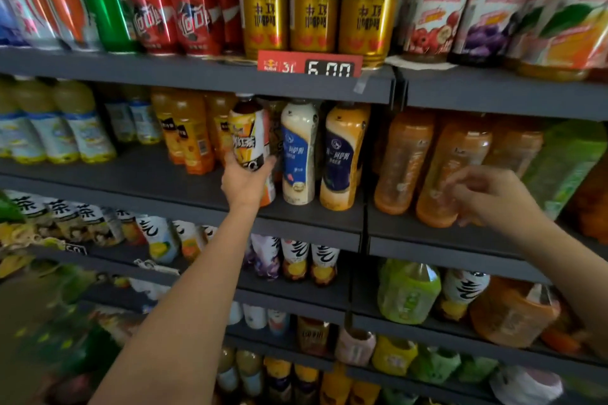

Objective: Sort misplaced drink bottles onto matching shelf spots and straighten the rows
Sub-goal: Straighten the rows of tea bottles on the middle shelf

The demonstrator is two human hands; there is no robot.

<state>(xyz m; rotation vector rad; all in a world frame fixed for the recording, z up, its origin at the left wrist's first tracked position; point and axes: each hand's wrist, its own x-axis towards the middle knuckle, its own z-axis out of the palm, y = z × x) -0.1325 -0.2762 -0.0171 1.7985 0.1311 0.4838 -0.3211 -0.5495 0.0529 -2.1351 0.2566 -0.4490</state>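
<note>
A tea bottle [247, 138] with a white, orange and black label is being gripped low on its body by the left hand [245, 181], fingers curled round it. It is being held at the second shelf [184, 171], just left of the white milk-tea bottle [298, 154], which is taken here as the landmark. Whether its base is resting on the shelf cannot be told; the hand is covering it.

Right of the landmark, an orange-capped milk-tea bottle [343, 154] of the same make is standing beside it. Further right, past the shelf divider, the right hand [490, 197] is being held at the front of a clear orange drink bottle [444, 174]. Its fingers are loosely bent and blurred; contact with the bottle cannot be confirmed, and nothing is seen clamped in it.

Left of the landmark, beyond the held bottle, orange juice bottles [190, 135] are standing in a row.

Judgement: a placement step is being carried out, the held bottle being set into or lifted from the slot beside the landmark. The next move is judged to call for an upright seat, label forward, flush with the landmark's front edge, without the neighbours being knocked. The top shelf edge above, bearing a price tag [309, 64], is leaving little headroom.
</note>
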